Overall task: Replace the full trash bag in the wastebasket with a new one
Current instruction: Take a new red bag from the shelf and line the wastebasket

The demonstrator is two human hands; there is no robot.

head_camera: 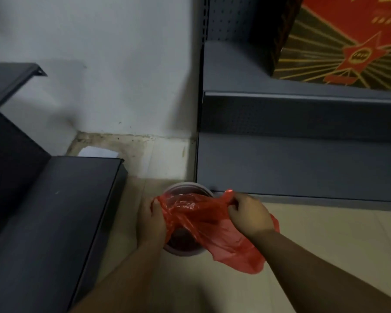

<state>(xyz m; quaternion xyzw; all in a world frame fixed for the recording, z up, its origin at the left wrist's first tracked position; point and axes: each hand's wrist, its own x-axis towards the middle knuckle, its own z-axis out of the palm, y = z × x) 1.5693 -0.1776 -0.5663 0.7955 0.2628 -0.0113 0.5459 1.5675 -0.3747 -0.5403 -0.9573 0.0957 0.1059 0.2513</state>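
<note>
Wastebasket [185,250]: small, round, pale-rimmed; stands on the floor [325,233] at 6 o'clock of the view, in the corner between two dark shelf units.
Red bag [212,222]: thin plastic, loose and crumpled; draped over the basket mouth, its tail spilling off the rim toward 4 o'clock onto the floor.
Your left hand [150,222]: at the basket's 9 o'clock; fingers closed on the bag's edge.
Your right hand [248,214]: at the basket's 2 o'clock; fingers pinched on the opposite edge.
Basket contents: dark inside; whether an older bag lies below, you cannot tell.
Step in hand: likely opening the new bag over the mouth.
Next move: spread both edges apart, push the tail down inside, fold the edge over the rim all round.
</note>
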